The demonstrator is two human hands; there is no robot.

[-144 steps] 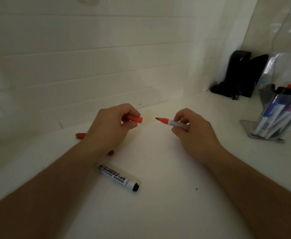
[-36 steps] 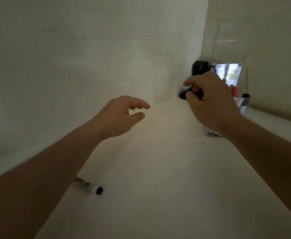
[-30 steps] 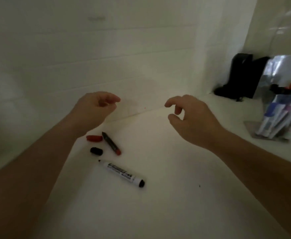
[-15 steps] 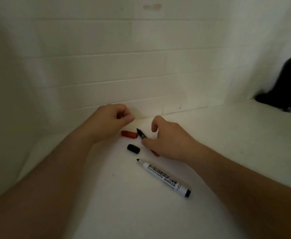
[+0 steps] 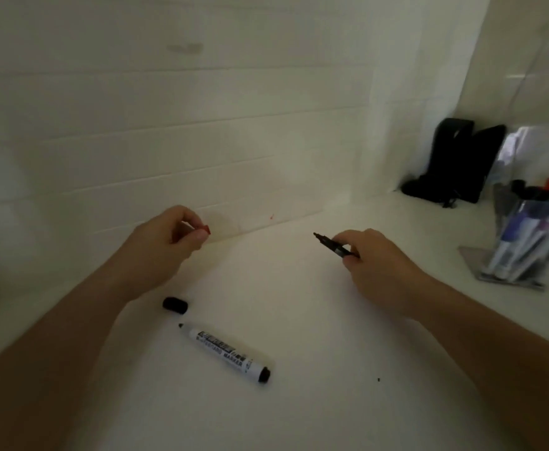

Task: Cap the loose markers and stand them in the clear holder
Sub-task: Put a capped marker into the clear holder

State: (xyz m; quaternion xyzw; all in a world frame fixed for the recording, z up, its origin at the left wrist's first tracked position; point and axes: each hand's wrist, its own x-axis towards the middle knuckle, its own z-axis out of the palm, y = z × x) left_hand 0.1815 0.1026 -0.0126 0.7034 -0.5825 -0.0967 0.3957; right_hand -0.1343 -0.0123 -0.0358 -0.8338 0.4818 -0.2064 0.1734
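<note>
Holding: left hand (image 5: pixel 165 245) pinches red cap (image 5: pixel 205 228); right hand (image 5: pixel 377 265) grips dark marker (image 5: pixel 331 245).
Axis: marker tip points left toward cap, apart.
Loose: white marker (image 5: pixel 224 352), black cap (image 5: pixel 175 304) near.
Holder (image 5: pixel 520 245): far right.

White marker (image 5: pixel 223 352) on the table, barrel label reading "MARKER", other print illegible
</note>
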